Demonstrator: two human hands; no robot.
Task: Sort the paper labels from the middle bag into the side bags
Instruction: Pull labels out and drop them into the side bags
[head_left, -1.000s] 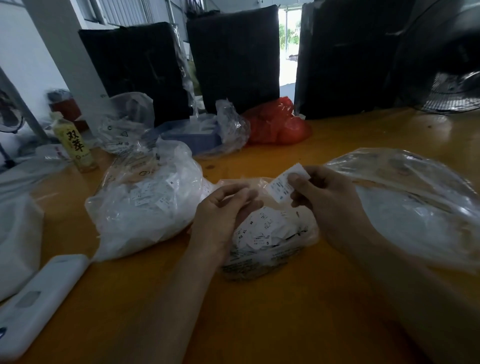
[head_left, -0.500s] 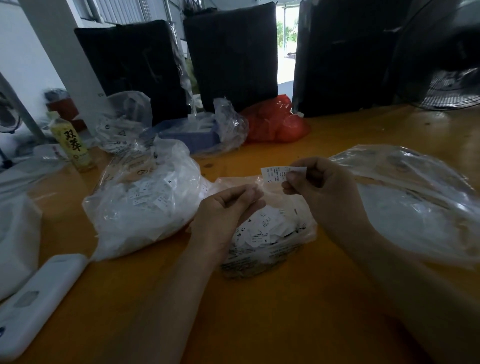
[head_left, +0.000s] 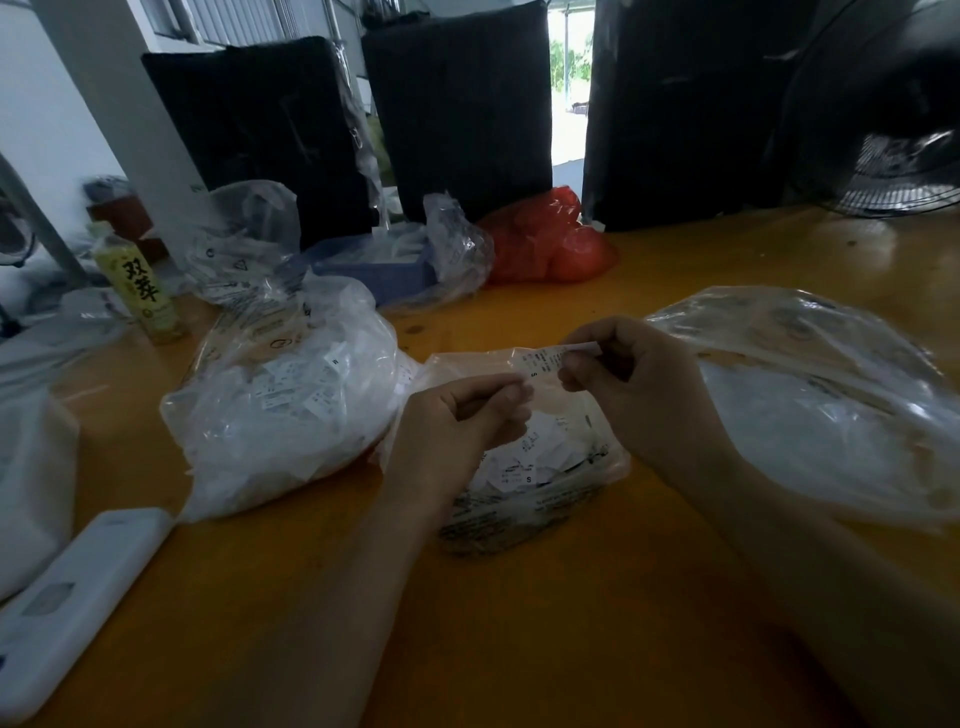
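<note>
On the table (head_left: 519, 649), three bags are sitting in a row: the middle bag (head_left: 545, 499) is lying between the left bag (head_left: 280, 415) and the right bag (head_left: 810, 405). Both hands are hovering over the middle bag, the left hand (head_left: 457, 431) and the right hand (head_left: 639, 384) pinching one paper label (head_left: 545, 361) between them. Behind the left bag a bottle (head_left: 140, 286) is standing, with a tray (head_left: 374, 265) and another bag (head_left: 545, 244) lying farther right. A flat case (head_left: 72, 597) is lying at the near left.

Left hand (head_left: 462, 415) curled, right hand (head_left: 628, 379) apparently pinching.
</note>
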